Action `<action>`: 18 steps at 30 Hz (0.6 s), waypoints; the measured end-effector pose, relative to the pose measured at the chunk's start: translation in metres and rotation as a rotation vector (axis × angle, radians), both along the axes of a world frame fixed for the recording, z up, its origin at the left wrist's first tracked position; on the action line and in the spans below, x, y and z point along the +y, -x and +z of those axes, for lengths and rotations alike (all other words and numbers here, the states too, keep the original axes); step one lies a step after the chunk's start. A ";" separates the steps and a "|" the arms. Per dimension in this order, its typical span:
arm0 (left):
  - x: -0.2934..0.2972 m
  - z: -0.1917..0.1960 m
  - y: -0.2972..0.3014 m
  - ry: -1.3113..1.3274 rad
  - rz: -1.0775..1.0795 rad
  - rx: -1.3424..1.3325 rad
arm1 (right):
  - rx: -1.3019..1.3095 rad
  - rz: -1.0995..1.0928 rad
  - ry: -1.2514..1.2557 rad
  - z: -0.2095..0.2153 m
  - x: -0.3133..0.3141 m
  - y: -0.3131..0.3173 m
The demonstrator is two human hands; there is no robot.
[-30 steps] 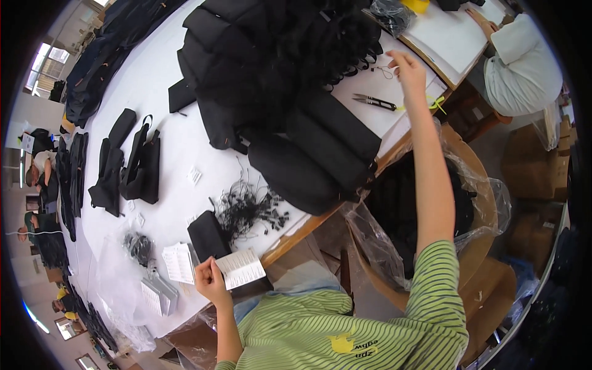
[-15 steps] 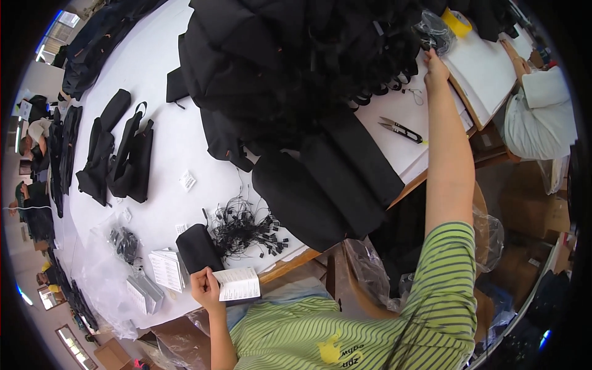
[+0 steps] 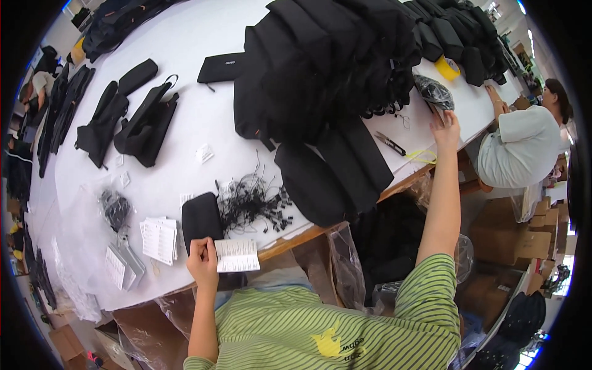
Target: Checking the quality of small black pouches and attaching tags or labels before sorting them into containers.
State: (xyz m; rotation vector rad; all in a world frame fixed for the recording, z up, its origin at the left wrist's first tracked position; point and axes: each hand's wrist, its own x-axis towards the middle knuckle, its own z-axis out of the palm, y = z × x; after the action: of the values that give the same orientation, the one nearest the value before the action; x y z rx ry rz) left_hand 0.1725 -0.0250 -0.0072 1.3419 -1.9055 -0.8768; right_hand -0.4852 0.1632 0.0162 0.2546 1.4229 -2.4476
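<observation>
Between the thumb and fingers of my left hand [image 3: 202, 256] is a printed white leaflet [image 3: 238, 255], opened out at the table's near edge. Just beyond it lies a small black zip pouch [image 3: 202, 217], beside a tangle of black tag strings [image 3: 250, 206]. My right arm stretches far to the right. There my right hand [image 3: 446, 128] has its fingers on the near end of a clear plastic bag [image 3: 435, 92] with black contents, seemingly gripping it. Thread snips [image 3: 392, 143] rest left of that forearm.
Black fabric bags [image 3: 308, 68] form a large heap at the centre. More black pieces [image 3: 148, 126] and leaflet stacks [image 3: 159, 240] lie left, near another plastic bag [image 3: 115, 208]. A yellow tape roll [image 3: 448, 69] sits far right, and a person [image 3: 524, 145] sits at the right side.
My view has shifted, showing more of the right side. The plastic bag at my right hand has come nearer, away from the yellow roll. My left hand still holds the leaflet.
</observation>
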 end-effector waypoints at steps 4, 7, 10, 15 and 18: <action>-0.003 -0.002 0.002 -0.022 -0.022 0.110 | 0.173 0.108 0.098 0.066 0.016 -0.041; -0.001 0.008 0.000 0.000 -0.025 0.116 | 0.243 0.223 0.077 0.104 0.020 -0.093; -0.003 0.024 0.000 0.092 -0.142 0.012 | 0.304 0.309 0.116 0.134 0.036 -0.145; -0.004 0.055 0.002 0.421 -0.076 -0.006 | 0.375 0.621 0.185 0.179 0.009 -0.228; -0.003 0.087 0.011 0.173 -0.196 0.291 | 0.404 0.855 0.284 0.195 -0.020 -0.287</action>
State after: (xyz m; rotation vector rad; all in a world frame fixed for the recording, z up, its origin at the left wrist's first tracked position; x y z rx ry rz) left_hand 0.1619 -0.0285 0.0794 0.8842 -1.8551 -0.9224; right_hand -0.1980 0.1435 0.2108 -0.7873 0.9758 -1.9588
